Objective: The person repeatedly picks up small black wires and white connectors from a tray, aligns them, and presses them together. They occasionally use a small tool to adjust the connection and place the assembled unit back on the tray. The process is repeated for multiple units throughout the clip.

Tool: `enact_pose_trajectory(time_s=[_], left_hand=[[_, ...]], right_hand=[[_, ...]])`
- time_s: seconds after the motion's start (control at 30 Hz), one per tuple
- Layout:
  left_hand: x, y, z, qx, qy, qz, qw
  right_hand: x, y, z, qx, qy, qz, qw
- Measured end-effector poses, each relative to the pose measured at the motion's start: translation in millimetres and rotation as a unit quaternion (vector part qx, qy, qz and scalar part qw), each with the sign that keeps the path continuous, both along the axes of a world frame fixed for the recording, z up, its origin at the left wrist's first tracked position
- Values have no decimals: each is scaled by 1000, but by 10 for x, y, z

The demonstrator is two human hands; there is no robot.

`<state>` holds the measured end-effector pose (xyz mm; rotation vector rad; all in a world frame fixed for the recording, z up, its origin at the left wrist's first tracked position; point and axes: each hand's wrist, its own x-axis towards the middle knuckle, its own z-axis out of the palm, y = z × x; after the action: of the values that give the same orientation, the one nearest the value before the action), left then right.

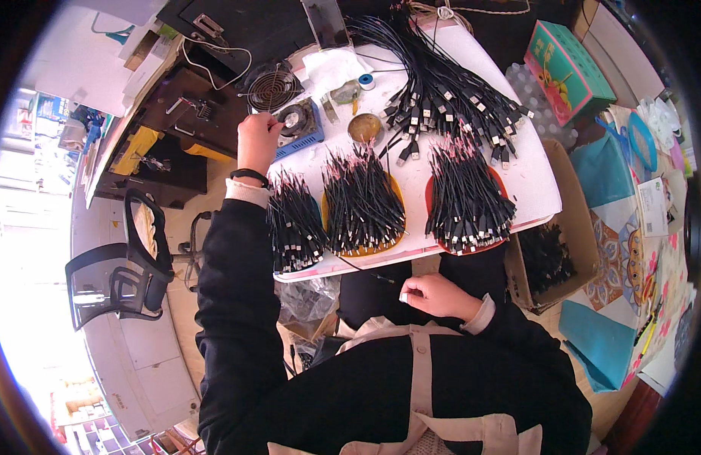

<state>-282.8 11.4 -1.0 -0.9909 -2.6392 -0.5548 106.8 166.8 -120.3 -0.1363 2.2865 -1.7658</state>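
My left hand is at the far left of the white table, fingers curled together beside a blue box-shaped device with a round black part on top. What its fingertips hold, if anything, is hidden. My right hand is over my lap, below the table's front edge, with its fingers closed; a small white spot shows at its fingertips, too small to name. Bundles of short black cables fill a yellow tray and a red tray. Another cable bundle lies at the left.
Long black USB cables are heaped at the back of the table. A small round tin, a blue-rimmed spool and a metal fan grille stand nearby. A cardboard box with black pieces is at the right; a mesh chair is left.
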Motion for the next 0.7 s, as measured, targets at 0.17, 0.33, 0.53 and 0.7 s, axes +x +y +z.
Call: enact_pose_trajectory(time_s=[0.17, 0.33, 0.53, 0.7], left_hand=[[-134, 24, -119, -39, 48, -10, 998], [-178, 58, -152, -58, 48, -17, 997], [-164, 94, -189, -86, 55, -13, 995], [-165, 123, -203, -102, 68, 0, 992]], right_hand=[[-3, 1, -5, 19, -52, 21, 998], [-15, -8, -41, 13, -17, 22, 1000], [-1, -19, -92, 17, -21, 24, 999], [17, -21, -106, 21, -14, 20, 999]])
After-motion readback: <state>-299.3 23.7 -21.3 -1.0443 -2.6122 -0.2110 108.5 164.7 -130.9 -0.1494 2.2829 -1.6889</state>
